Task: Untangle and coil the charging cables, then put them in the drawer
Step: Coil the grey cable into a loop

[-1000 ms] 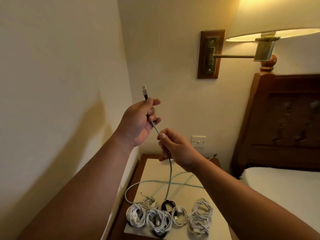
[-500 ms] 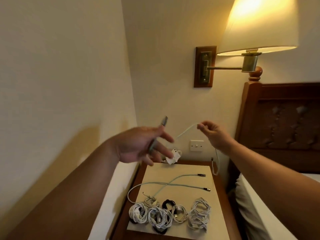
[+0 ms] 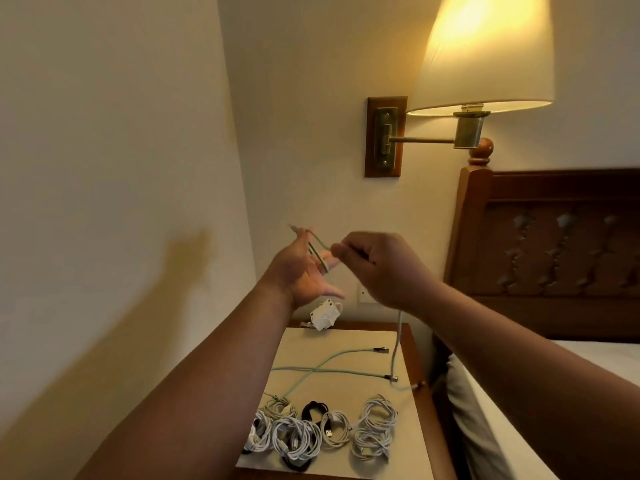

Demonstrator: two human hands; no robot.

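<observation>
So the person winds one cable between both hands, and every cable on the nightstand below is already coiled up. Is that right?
Not quite. In the head view, the left hand and right hand do work a cable, but not every cable on the nightstand is coiled. A pale blue cable lies loose behind the coiled bundles.

cable [image 3: 313, 249] I hold: grey, matt, looks braided
coiled cables [image 3: 294, 441]: smooth white plastic
bench [image 3: 414, 344]: polished brown wood
lamp arm [image 3: 420, 140]: dull brass metal
</observation>
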